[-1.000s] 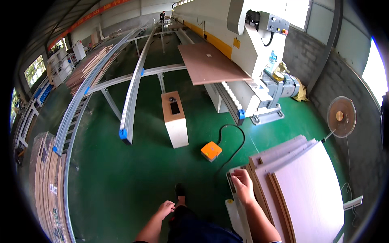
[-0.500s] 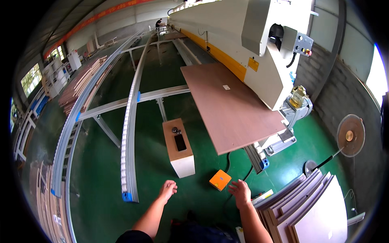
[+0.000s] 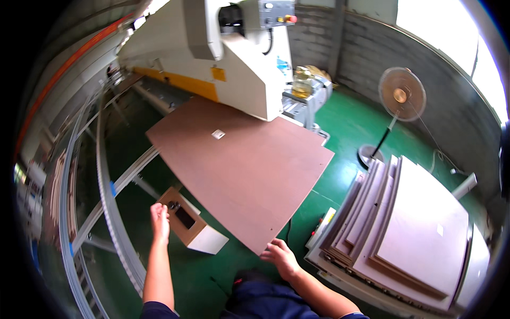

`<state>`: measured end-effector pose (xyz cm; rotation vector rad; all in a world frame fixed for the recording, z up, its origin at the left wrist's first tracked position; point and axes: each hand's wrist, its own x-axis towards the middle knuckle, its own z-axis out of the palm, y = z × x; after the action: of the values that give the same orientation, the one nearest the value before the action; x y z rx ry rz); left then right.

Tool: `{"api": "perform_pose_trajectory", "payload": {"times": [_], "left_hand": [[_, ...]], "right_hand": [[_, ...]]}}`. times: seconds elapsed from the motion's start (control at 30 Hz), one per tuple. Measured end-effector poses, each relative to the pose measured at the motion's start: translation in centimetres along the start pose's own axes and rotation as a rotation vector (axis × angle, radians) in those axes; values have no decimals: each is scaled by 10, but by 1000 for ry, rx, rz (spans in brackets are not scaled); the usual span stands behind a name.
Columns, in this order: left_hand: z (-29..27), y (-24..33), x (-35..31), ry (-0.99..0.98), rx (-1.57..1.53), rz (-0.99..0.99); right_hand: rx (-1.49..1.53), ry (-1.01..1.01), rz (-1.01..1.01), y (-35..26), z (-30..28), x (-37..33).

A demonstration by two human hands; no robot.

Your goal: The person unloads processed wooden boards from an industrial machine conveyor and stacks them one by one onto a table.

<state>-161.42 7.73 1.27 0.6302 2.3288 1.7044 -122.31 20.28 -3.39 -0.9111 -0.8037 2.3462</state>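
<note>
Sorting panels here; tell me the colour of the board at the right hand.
Reddish brown board, head view.

1 brown panel [image 3: 244, 170], 1 board stack [image 3: 409, 234], 1 fan [image 3: 401, 95], 2 hands [image 3: 281, 258].

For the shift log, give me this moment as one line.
left hand: open, above small box stand | right hand: at near corner of brown panel | panel on white machine | panel stack at right

Bare forearms, dark navy short sleeves — dark blue trousers below, left hand [image 3: 160, 222] and right hand [image 3: 282, 258] ungloved
</note>
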Motion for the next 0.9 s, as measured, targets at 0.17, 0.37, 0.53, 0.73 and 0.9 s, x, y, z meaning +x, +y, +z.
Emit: {"api": "perform_pose_trajectory", "payload": {"times": [0.17, 0.37, 0.53, 0.73, 0.9], "left_hand": [[23, 2, 131, -22, 359, 282], [76, -2, 240, -67, 922, 445], [102, -9, 280, -213, 1104, 343], [127, 15, 253, -234, 1227, 289], [138, 20, 239, -268, 1221, 324]], "right_hand": [[-63, 253, -24, -10, 0, -35], [-51, 509, -240, 4, -21, -79], [-71, 742, -247, 3, -37, -115], [-53, 861, -310, -4, -58, -165], [0, 917, -290, 3, -66, -207]]}}
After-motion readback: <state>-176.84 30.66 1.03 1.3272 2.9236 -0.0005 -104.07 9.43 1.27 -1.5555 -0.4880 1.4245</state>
